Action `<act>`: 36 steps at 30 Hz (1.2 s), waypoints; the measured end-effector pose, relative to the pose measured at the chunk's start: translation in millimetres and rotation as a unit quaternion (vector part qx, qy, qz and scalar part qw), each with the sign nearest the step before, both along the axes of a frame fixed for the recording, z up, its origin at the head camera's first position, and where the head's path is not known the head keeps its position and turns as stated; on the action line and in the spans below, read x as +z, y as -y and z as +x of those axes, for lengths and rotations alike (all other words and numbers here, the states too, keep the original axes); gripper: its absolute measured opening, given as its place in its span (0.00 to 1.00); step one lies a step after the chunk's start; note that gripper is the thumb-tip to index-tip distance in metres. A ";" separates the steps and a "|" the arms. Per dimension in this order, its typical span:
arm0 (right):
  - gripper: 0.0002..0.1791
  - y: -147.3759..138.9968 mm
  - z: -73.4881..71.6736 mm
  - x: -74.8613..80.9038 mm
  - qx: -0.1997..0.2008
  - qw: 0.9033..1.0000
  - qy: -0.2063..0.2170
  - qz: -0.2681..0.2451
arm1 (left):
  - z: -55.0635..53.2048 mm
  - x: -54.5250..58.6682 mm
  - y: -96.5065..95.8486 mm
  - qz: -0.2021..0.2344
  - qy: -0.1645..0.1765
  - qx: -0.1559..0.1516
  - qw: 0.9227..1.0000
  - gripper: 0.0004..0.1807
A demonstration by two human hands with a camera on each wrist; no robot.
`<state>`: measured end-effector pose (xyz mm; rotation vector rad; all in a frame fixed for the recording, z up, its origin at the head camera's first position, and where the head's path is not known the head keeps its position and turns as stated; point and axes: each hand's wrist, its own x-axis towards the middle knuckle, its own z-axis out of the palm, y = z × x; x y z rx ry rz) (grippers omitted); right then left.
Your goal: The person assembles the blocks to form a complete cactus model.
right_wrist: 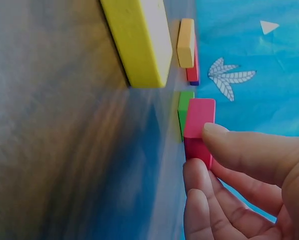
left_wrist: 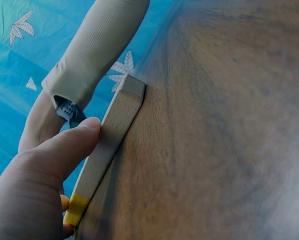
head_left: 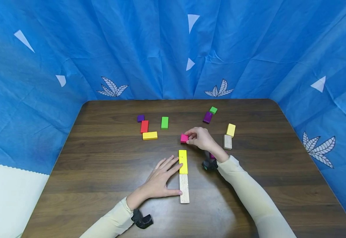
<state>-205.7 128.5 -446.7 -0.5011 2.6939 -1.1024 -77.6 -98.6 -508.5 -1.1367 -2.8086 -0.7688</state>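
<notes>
Two sleeves (head_left: 251,193) lie nearest; left hand (head_left: 158,180), spread, touches one white block (head_left: 184,188), one yellow block (head_left: 183,158); right hand (head_left: 202,138) pinches one pink block (head_left: 184,138), farther. Nine other blocks (head_left: 164,123) lie inside the tabletop (head_left: 98,162) edges.

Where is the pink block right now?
In the head view, the pink block is just right of center, pinched by the right hand beyond the longest yellow block.
</notes>
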 end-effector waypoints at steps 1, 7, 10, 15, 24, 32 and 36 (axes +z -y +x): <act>0.16 0.4 1.4 -0.7 0.006 1.000 -0.001 0.002 | 0.0 -0.1 0.0 0.000 -0.002 0.000 1.000 0.52; 0.16 3.5 6.3 -3.3 0.037 0.999 0.014 0.017 | 0.4 -0.5 -0.1 0.001 -0.004 -0.002 1.000 0.52; 0.16 4.4 7.6 -3.9 0.042 0.999 0.021 0.023 | 0.6 -0.7 0.0 0.002 -0.004 -0.003 1.000 0.51; 0.15 5.9 8.6 -5.0 0.052 0.998 0.021 0.022 | 0.7 0.0 0.2 0.001 -0.006 -0.003 1.000 0.52; 0.15 5.4 9.2 -6.7 0.063 0.997 0.031 0.015 | 0.9 2.0 0.5 0.003 -0.002 -0.002 1.000 0.52; 0.14 2.7 7.3 -7.2 0.065 0.997 0.042 0.017 | 0.1 2.2 0.0 -0.002 -0.002 -0.001 1.000 0.52; 0.14 1.4 6.5 -8.3 0.066 0.997 0.046 0.014 | -0.4 2.0 -0.5 -0.006 -0.010 -0.001 1.000 0.52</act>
